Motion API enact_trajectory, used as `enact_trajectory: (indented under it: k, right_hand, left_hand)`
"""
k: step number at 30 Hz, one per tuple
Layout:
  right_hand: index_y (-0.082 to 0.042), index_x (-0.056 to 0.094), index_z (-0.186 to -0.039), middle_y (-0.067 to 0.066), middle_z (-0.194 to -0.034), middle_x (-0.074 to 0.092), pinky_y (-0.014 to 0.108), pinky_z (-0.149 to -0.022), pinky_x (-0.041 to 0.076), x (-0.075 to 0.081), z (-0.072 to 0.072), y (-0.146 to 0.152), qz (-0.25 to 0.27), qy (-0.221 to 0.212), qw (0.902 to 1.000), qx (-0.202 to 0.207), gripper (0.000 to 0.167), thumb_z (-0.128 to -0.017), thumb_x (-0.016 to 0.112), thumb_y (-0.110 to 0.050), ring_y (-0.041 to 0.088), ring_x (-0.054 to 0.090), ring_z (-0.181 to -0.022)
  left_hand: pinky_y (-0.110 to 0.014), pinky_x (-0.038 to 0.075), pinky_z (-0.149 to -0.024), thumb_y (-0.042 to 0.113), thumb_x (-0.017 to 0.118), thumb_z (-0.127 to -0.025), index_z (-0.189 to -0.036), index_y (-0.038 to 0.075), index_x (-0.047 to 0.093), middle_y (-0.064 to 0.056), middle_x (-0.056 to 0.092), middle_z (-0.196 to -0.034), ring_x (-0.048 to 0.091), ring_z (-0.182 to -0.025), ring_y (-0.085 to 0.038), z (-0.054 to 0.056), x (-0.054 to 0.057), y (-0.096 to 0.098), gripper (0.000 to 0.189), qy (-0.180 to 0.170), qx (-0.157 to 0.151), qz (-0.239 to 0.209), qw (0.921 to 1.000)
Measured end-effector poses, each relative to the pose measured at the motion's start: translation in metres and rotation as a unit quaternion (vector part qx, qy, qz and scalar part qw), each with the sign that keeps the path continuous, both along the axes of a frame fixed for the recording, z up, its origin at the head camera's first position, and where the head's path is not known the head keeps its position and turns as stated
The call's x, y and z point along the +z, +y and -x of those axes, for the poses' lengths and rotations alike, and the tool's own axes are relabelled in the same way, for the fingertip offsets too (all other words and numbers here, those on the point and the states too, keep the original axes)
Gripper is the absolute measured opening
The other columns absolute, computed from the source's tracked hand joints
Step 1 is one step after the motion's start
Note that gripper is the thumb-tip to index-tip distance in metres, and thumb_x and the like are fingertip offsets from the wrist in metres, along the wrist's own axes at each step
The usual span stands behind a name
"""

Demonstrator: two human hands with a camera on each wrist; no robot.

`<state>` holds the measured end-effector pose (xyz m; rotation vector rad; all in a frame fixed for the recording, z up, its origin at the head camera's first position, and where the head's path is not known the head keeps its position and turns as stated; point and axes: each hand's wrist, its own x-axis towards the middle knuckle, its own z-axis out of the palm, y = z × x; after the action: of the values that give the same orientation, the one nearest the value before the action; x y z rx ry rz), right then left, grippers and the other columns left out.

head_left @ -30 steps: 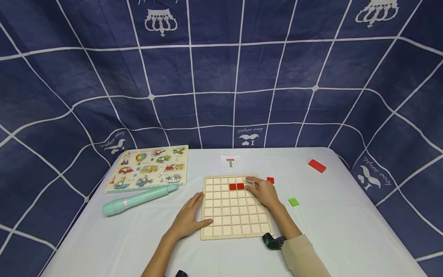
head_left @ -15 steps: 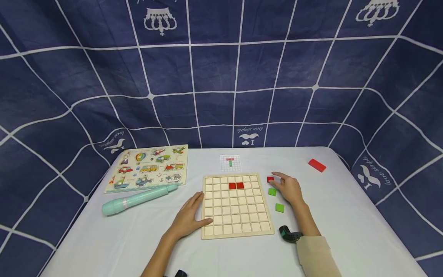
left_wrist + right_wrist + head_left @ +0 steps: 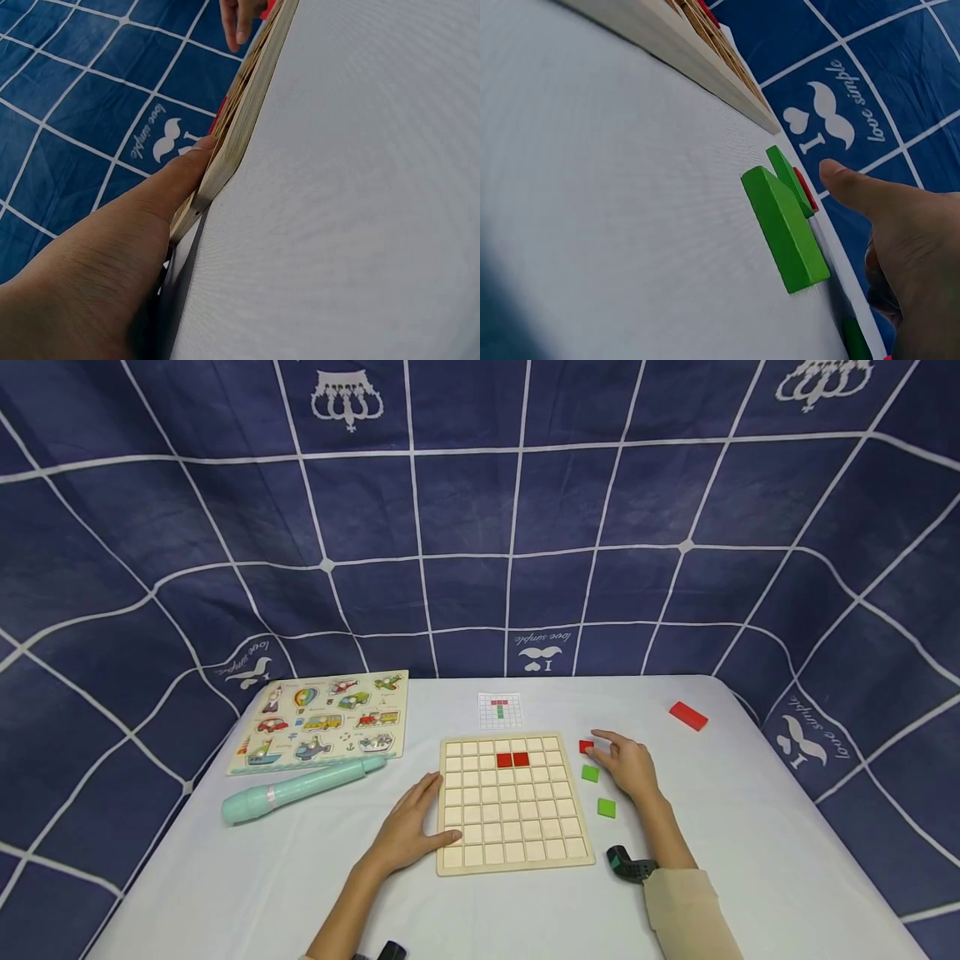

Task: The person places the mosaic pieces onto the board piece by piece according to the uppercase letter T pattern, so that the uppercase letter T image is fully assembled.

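A pale wooden grid board (image 3: 510, 831) lies flat on the white table. Two red square tiles (image 3: 513, 760) sit side by side in its upper rows. My left hand (image 3: 405, 831) rests at the board's left edge, thumb on the rim and fingers along the side; the left wrist view shows the thumb on the board (image 3: 251, 112). Right of the board, my right hand (image 3: 628, 768) is over a loose red tile (image 3: 585, 747), fingers spread round it. Its thumb is close to the tile; contact is unclear. Two green tiles (image 3: 590, 773) lie nearer me.
Behind the board lies a small card (image 3: 500, 712) printed with a red and green T on a grid. A vehicle peg puzzle (image 3: 318, 727) and a mint-green tube-like object (image 3: 303, 791) are at left. A red block (image 3: 688, 716) lies far right. Blue curtain hangs behind.
My right hand has moved right, off the board, to the loose red tile, and has hardly moved since half a second ago. My left hand stays at the board's edge.
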<state>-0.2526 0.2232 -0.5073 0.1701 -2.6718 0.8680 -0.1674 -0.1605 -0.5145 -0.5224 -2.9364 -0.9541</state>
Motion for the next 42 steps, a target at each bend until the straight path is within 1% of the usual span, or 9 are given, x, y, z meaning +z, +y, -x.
enact_trajectory:
  k: [8,13,19,22,28,33,37,42]
  right_hand:
    - [-0.008,0.067,-0.113,-0.004,-0.049,0.036,0.027,-0.042,0.024,-0.0015,-0.0009,0.0007,0.000,-0.010,0.9999,-0.004,0.042,-0.079,0.073,-0.033,0.011,0.030,-0.045]
    - [-0.009,0.066,-0.114,-0.004,-0.048,0.036,0.027,-0.042,0.025,-0.0026,-0.0020,0.0009,0.002,-0.028,0.9996,-0.008,0.046,-0.078,0.073,-0.036,0.012,0.031,-0.045]
    - [-0.007,0.063,-0.118,-0.002,-0.049,0.036,0.027,-0.044,0.025,-0.0031,-0.0018,0.0010,-0.002,-0.055,0.9984,-0.014,0.052,-0.078,0.072,-0.039,0.014,0.031,-0.046]
    - [-0.007,0.062,-0.120,-0.001,-0.050,0.037,0.028,-0.044,0.026,-0.0031,-0.0020,0.0009,-0.003,-0.069,0.9975,-0.016,0.053,-0.079,0.072,-0.039,0.014,0.031,-0.046]
    - [-0.006,0.062,-0.120,0.000,-0.050,0.037,0.028,-0.044,0.026,-0.0027,-0.0015,0.0006,-0.008,-0.082,0.9965,-0.017,0.053,-0.079,0.071,-0.039,0.015,0.031,-0.047]
    - [-0.007,0.063,-0.119,0.000,-0.050,0.037,0.028,-0.045,0.026,-0.0033,-0.0010,0.0007,-0.008,-0.087,0.9960,-0.019,0.050,-0.080,0.071,-0.037,0.015,0.032,-0.047]
    - [-0.007,0.065,-0.115,-0.001,-0.050,0.036,0.028,-0.045,0.025,-0.0044,-0.0010,0.0009,-0.006,-0.081,0.9966,-0.018,0.042,-0.081,0.071,-0.032,0.014,0.030,-0.047]
    - [-0.008,0.067,-0.112,-0.002,-0.049,0.035,0.028,-0.045,0.024,-0.0053,-0.0008,0.0006,0.000,-0.069,0.9975,-0.015,0.036,-0.082,0.071,-0.028,0.014,0.029,-0.047]
  left_hand:
    - [-0.049,0.025,-0.106,0.063,0.065,-0.073,-0.145,0.008,0.028,-0.008,0.024,-0.150,0.022,-0.136,-0.029,0.0010,-0.0011,0.0003,0.098,0.003,-0.002,-0.001,1.0000]
    - [-0.049,0.025,-0.106,0.063,0.065,-0.073,-0.145,0.008,0.028,-0.008,0.024,-0.150,0.023,-0.136,-0.029,0.0012,-0.0013,0.0005,0.098,0.003,-0.003,-0.001,1.0000]
    - [-0.049,0.026,-0.105,0.063,0.065,-0.073,-0.145,0.008,0.028,-0.009,0.024,-0.150,0.023,-0.135,-0.029,0.0013,-0.0005,0.0012,0.099,0.004,-0.002,0.001,1.0000]
    - [-0.049,0.026,-0.105,0.063,0.065,-0.072,-0.145,0.007,0.028,-0.008,0.024,-0.150,0.023,-0.135,-0.029,0.0017,-0.0008,0.0010,0.099,0.007,-0.003,0.002,1.0000]
    - [-0.051,0.028,-0.104,0.062,0.066,-0.073,-0.145,0.006,0.029,-0.010,0.026,-0.149,0.025,-0.134,-0.031,0.0017,-0.0017,0.0007,0.098,0.016,-0.005,0.000,0.9999]
    - [-0.049,0.027,-0.105,0.063,0.065,-0.072,-0.145,0.007,0.028,-0.008,0.024,-0.150,0.024,-0.135,-0.029,0.0016,-0.0015,0.0003,0.099,0.010,-0.003,0.005,0.9999]
    - [-0.048,0.025,-0.106,0.063,0.065,-0.073,-0.146,0.008,0.027,-0.007,0.024,-0.150,0.023,-0.136,-0.028,0.0010,-0.0007,-0.0004,0.099,0.005,-0.002,0.003,1.0000]
    - [-0.048,0.025,-0.106,0.063,0.065,-0.073,-0.145,0.008,0.027,-0.008,0.024,-0.150,0.023,-0.136,-0.029,0.0004,-0.0001,-0.0010,0.098,0.007,-0.003,0.003,1.0000]
